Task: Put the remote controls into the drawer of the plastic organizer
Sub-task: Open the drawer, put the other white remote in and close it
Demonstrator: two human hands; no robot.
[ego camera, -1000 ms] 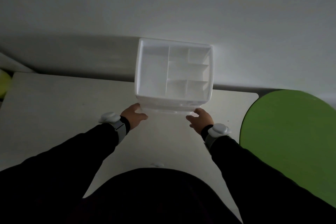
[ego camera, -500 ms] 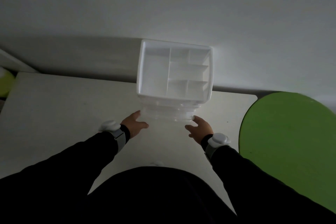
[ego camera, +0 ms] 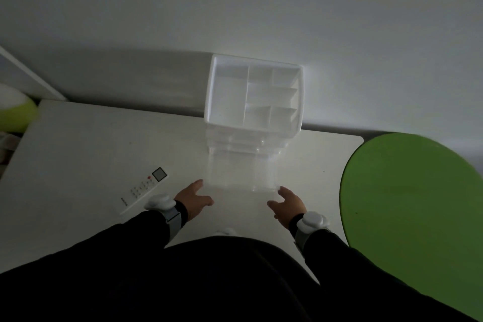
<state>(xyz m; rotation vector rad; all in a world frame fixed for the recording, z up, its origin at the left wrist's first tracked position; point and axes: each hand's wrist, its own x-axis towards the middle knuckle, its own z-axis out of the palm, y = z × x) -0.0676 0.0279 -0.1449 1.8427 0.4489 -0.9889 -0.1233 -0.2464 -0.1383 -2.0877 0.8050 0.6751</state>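
Head cam: the clear drawer (ego camera: 241, 174) is pulled out from the white organizer (ego camera: 254, 94) on the desk (ego camera: 91, 144). Left hand (ego camera: 193, 200) and right hand (ego camera: 287, 202) sit at its front corners, fingers loosely spread, holding nothing. A white remote (ego camera: 145, 192) lies left of the left hand. It looks light, stiff and a bit slick, so I'd grab it by the long edges. The writing on it is too tiny to read.

We are looking down at a white table (ego camera: 78, 144) standing against a plain grey wall (ego camera: 235, 2), a green round surface (ego camera: 413, 204) sitting right, in dim light.
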